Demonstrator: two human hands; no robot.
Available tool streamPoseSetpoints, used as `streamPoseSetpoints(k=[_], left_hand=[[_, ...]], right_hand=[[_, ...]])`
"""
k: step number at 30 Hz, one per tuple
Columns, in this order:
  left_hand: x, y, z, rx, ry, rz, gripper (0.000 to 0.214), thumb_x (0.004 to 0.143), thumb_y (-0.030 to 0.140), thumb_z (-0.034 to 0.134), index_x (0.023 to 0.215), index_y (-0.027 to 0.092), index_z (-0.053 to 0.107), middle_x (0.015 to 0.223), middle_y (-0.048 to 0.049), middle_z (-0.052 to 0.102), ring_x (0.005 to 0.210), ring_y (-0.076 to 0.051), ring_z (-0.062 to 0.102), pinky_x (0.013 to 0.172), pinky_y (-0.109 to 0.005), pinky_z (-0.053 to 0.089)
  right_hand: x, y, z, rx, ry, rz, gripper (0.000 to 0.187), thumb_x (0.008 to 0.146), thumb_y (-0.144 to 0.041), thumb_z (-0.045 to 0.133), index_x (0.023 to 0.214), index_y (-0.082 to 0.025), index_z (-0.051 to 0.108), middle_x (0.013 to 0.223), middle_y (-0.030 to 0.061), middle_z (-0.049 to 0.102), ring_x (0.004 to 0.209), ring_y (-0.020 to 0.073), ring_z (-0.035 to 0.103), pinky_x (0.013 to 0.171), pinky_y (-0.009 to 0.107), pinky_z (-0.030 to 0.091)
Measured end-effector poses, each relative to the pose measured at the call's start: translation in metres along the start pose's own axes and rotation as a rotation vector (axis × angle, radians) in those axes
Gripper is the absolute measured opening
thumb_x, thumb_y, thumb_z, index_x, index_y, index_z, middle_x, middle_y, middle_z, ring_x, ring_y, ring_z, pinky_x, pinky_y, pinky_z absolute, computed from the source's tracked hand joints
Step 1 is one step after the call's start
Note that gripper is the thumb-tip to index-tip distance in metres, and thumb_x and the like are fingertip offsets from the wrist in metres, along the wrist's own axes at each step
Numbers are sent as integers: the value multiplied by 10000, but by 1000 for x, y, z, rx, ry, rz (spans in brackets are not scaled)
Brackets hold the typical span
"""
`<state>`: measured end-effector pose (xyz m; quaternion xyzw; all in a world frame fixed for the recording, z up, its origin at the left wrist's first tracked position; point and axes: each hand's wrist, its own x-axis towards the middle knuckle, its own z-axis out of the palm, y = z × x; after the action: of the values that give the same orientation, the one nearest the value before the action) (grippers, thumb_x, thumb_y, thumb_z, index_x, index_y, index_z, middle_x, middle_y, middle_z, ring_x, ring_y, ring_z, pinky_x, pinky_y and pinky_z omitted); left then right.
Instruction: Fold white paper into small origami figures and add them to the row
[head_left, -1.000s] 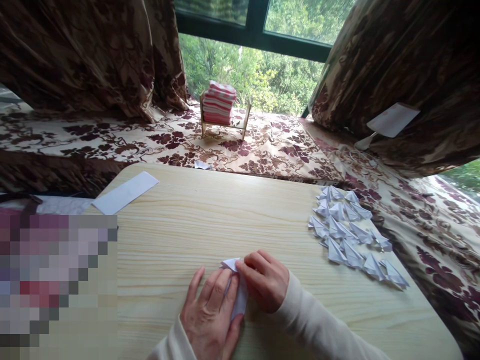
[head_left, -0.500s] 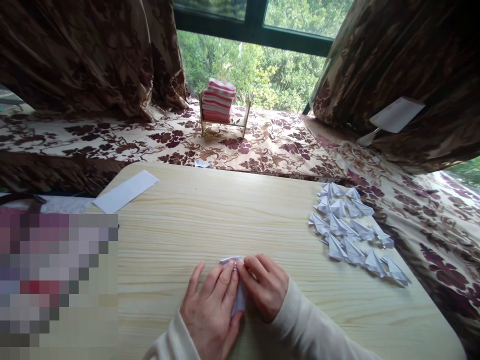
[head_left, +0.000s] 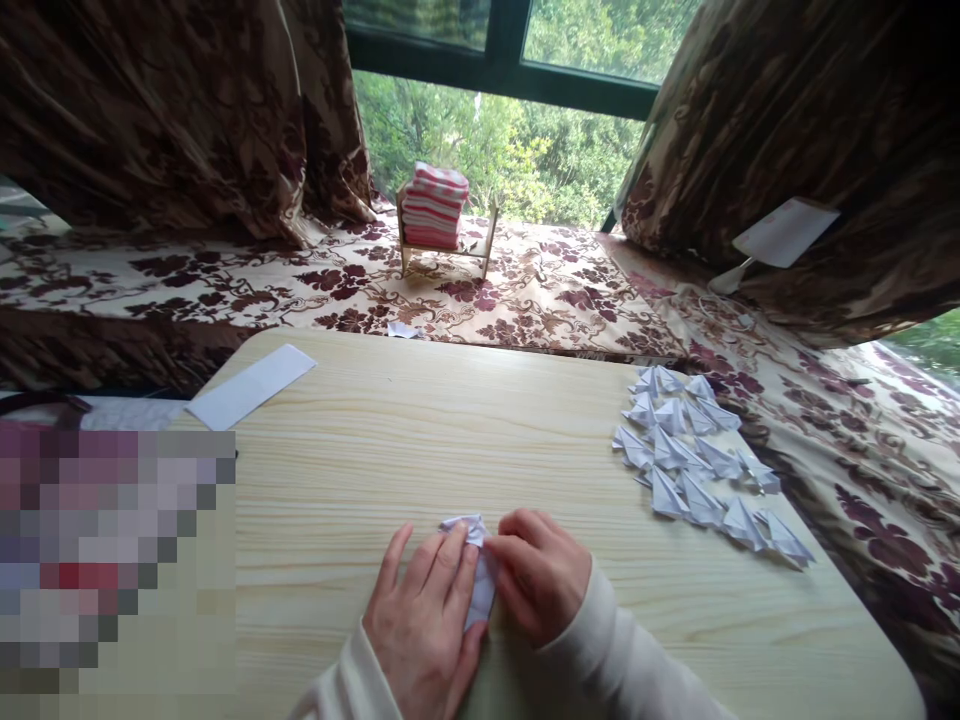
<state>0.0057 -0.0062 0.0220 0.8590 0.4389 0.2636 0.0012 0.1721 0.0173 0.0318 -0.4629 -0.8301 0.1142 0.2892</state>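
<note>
A small piece of folded white paper (head_left: pixel 481 588) lies on the pale wooden table (head_left: pixel 360 450), close in front of me. My left hand (head_left: pixel 424 605) is spread flat over its left side, with the fingertips pressing near the folded top end. Much of the paper is hidden under that palm. At the paper's upper right edge is my right hand (head_left: pixel 541 575), its fingers curled and the thumb and index finger brought together. Whether they pinch the edge or only touch it, I cannot tell.
Several folded white paper pieces (head_left: pixel 690 450) stand in rows at the table's right. A stack of white paper strips (head_left: pixel 251 387) lies at the far left corner. Beyond, a small wooden rack (head_left: pixel 486 240) with striped cloths (head_left: pixel 433 210) and a white lamp (head_left: pixel 786 232) stand on the sill.
My right hand has shifted slightly right, off the middle of the paper's top end, uncovering more of the fold. My left hand has stayed in place.
</note>
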Motion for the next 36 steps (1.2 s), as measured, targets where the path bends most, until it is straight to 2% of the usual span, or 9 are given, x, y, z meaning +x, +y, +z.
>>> streamPoseSetpoints(k=[4, 6, 9, 12, 17, 21, 25, 31, 36], left_hand=[[-3, -2, 2, -36, 29, -2, 404, 799, 350, 469, 1117, 123, 568, 1153, -117, 591, 1051, -251, 486, 1003, -464, 200], [-4, -3, 2, -45, 28, -2, 411, 800, 353, 469, 1131, 128, 560, 1144, -115, 597, 1050, -249, 487, 1000, -463, 201], [-5, -4, 2, -48, 26, -4, 417, 799, 359, 470, 1135, 129, 557, 1139, -116, 599, 1044, -251, 490, 994, -466, 205], [-5, -2, 1, -41, 19, -8, 418, 800, 356, 462, 1132, 121, 558, 1148, -126, 592, 1045, -262, 489, 979, -474, 222], [-4, 2, 0, -16, 2, -35, 364, 804, 325, 454, 1073, 123, 593, 1149, -134, 589, 1047, -275, 486, 956, -480, 259], [-3, 4, 0, -11, -11, -50, 371, 807, 343, 447, 1077, 135, 592, 1161, -122, 586, 1043, -272, 489, 962, -474, 249], [-3, 4, 0, -10, 20, -40, 362, 816, 328, 435, 1086, 141, 586, 1155, -110, 592, 1037, -262, 492, 970, -468, 238], [-3, 3, 0, -17, 17, -28, 388, 809, 332, 447, 1116, 128, 566, 1154, -111, 593, 1041, -262, 490, 974, -463, 236], [-2, 0, -1, -53, 9, -16, 376, 816, 308, 434, 1110, 113, 565, 1134, -114, 602, 1033, -258, 488, 969, -466, 245]], right_hand=[[-2, 5, 0, 50, -6, 215, 88, 772, -207, 501, 760, -175, 582, 666, 13, 558, 606, 121, 518, 573, 212, 388], [-1, 4, 2, -28, -45, 233, 106, 756, -255, 537, 683, -180, 557, 615, -5, 534, 554, 114, 486, 533, 213, 351], [2, 3, 8, -187, -33, 138, 177, 795, -239, 490, 635, -175, 532, 610, 7, 527, 566, 125, 472, 536, 232, 318], [4, 1, 14, -323, 53, 23, 239, 822, -177, 432, 602, -171, 522, 586, 24, 515, 580, 140, 456, 549, 252, 298], [-1, -7, 19, -339, 153, -35, 270, 804, -140, 437, 544, -180, 500, 523, 16, 477, 534, 139, 413, 524, 262, 272], [-9, -6, 13, -141, 113, 69, 226, 791, -156, 417, 585, -177, 508, 551, 7, 496, 533, 123, 447, 515, 235, 304], [-6, 0, 2, 11, 114, 131, 104, 783, -181, 462, 747, -177, 559, 625, 2, 527, 579, 116, 477, 554, 210, 355], [-2, -3, -2, -100, 22, -89, 209, 808, -152, 402, 831, -170, 609, 673, 52, 532, 608, 156, 450, 527, 243, 358], [-4, -6, -1, -266, 28, -171, 213, 846, -142, 410, 901, -121, 615, 651, 51, 534, 597, 155, 437, 523, 261, 333]])
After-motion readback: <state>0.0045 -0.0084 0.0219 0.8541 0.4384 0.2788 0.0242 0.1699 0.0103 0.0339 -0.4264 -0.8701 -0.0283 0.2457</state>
